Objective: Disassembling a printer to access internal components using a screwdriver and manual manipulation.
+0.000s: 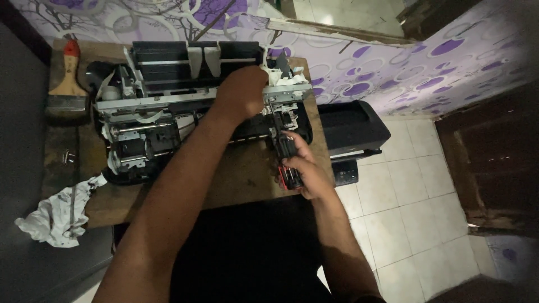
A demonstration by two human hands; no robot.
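The left hand [242, 90] presses flat on the far side of the opened printer [191, 106]; the right hand [306, 174] grips a screwdriver [287, 160] pointing away into its right end.

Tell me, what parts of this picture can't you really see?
All in the head view:
- Left hand: its fingers are hidden behind its own back, so what they touch on the opened printer is unclear.
- Tool in the right hand: its tip is lost among printer parts.
- Small metal bits on the wooden table: too small to identify.
- Second printer: partly hidden behind the table.
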